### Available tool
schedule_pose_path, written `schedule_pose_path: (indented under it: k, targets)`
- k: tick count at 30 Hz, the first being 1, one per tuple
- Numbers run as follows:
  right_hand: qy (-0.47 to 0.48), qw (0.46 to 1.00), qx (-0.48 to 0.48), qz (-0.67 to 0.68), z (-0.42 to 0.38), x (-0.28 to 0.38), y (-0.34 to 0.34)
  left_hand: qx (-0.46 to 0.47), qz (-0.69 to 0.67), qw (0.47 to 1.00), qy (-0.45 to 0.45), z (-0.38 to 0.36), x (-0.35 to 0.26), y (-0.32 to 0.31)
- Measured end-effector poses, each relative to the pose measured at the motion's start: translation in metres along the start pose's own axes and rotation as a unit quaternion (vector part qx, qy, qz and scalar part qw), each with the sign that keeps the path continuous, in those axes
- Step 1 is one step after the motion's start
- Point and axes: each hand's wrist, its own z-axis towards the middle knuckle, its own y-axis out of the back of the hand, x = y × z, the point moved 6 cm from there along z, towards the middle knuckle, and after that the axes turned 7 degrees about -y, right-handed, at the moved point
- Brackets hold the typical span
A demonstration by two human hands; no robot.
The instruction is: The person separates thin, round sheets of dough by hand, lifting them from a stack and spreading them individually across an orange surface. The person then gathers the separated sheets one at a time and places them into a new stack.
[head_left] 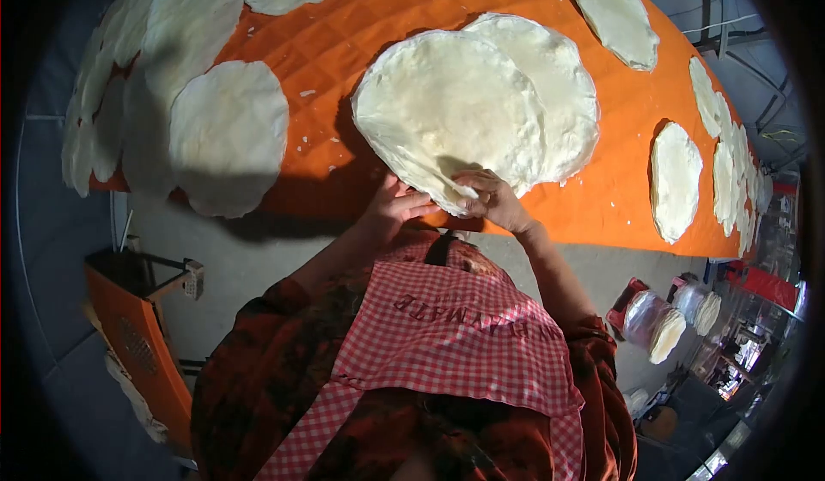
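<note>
Two large, flat, pale round sheets overlap on the orange cloth-covered table (318, 60). The front sheet (447, 103) lies partly over the rear sheet (559, 94). At the front sheet's near edge, my right hand (490, 199) pinches a folded bit of the rim between thumb and fingers. Just left of it, my left hand (397, 204) is at the same edge, its fingers apart and reaching under or against the rim; the contact is partly hidden. Both hands are at the table's near side, in front of the checked apron (455, 335).
Another round sheet (230, 137) lies to the left, beside a crowded overlapping group (180, 25). More sheets lie on the right, one near the edge (675, 180). An orange-sided stand (142, 343) is at lower left; wrapped stacks (653, 322) stand at lower right.
</note>
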Motion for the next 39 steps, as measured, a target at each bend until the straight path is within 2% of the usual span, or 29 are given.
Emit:
schedule_pose_path:
  k: [3, 6, 9, 12, 17, 20, 23, 26, 28, 32, 34, 37, 39]
  targets:
    - [-0.090, 0.993, 0.007, 0.071, 0.003, -0.012, 0.002, 0.001, -0.024, 1.000, 0.002, 0.004, 0.002, -0.005]
    - [-0.135, 0.974, 0.001, 0.182, 0.003, -0.006, 0.005, -0.023, -0.048, 0.998, -0.014, 0.003, 0.003, -0.008]
    - [-0.256, 0.961, 0.044, 0.091, 0.001, -0.023, 0.001, -0.061, -0.024, 0.998, -0.014, 0.002, 0.009, -0.003]
    - [-0.036, 0.996, -0.045, -0.063, 0.002, -0.003, -0.002, -0.112, -0.003, 0.993, -0.028, 0.000, 0.013, -0.001]
    - [0.094, 0.978, -0.114, -0.146, -0.006, 0.023, -0.003, -0.156, 0.037, 0.984, -0.079, 0.006, 0.029, 0.010]
    - [-0.018, 0.990, -0.061, -0.123, -0.004, 0.023, 0.000, -0.196, 0.042, 0.976, -0.083, 0.009, 0.031, 0.004]
    - [0.001, 0.992, -0.065, -0.106, -0.002, 0.024, 0.007, -0.222, 0.030, 0.969, -0.101, 0.007, 0.027, -0.009]
    - [0.007, 0.987, -0.064, -0.149, 0.004, 0.014, 0.006, -0.255, 0.000, 0.961, -0.111, 0.006, 0.024, -0.010]
    - [0.007, 0.986, -0.032, -0.161, 0.010, 0.008, 0.003, -0.276, -0.028, 0.955, -0.104, 0.008, 0.026, -0.001]
    - [0.015, 0.990, -0.016, -0.142, 0.013, 0.001, 0.005, -0.319, 0.011, 0.940, -0.123, 0.006, 0.019, -0.008]
    - [-0.046, 0.994, 0.007, -0.099, 0.012, 0.006, 0.013, -0.339, -0.009, 0.931, -0.135, 0.006, 0.020, -0.007]
    - [-0.095, 0.994, 0.036, -0.029, 0.013, -0.012, 0.011, -0.276, -0.040, 0.946, -0.167, 0.006, 0.019, -0.011]
    - [-0.113, 0.992, 0.059, 0.002, 0.012, -0.023, 0.007, -0.277, -0.037, 0.945, -0.170, 0.008, 0.025, -0.001]
